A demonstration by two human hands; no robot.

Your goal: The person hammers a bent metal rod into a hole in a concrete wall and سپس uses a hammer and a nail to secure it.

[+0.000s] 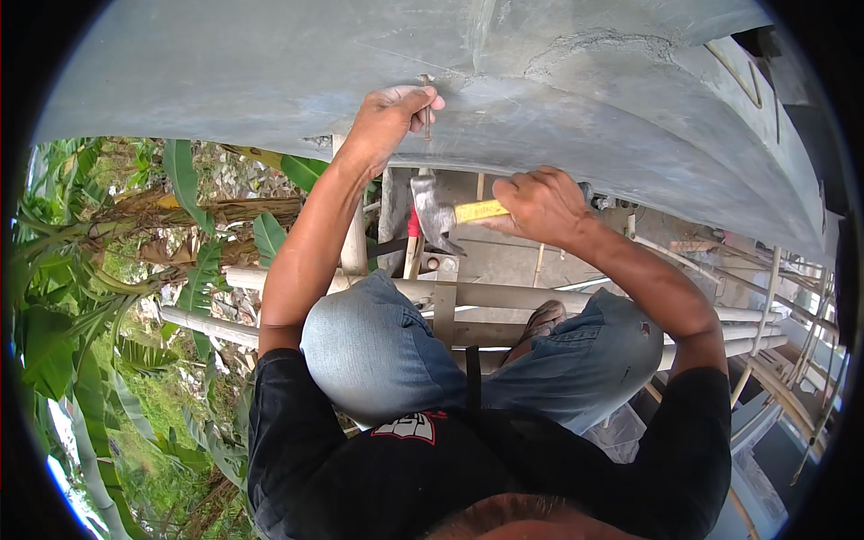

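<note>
Pinched between the fingers of my left hand [400, 115] is a long nail or pin [427, 130], held against the grey concrete surface [270, 76]. My right hand [540, 200] is wrapped round the yellow handle of a claw hammer [435, 211]; its metal head is below and slightly right of the nail, apart from it. Behind the hammer head a red handle of some tool [414, 222] shows, partly hidden. A rough cracked patch [585, 49] runs across the concrete at upper right.
I squat on bamboo scaffold poles [198, 322] with a sandalled foot [544, 319] between my jeaned knees. Banana plants [67, 351] and rubble lie below at left. More poles and planks [778, 369] cross at right. A concrete floor [585, 261] lies beneath.
</note>
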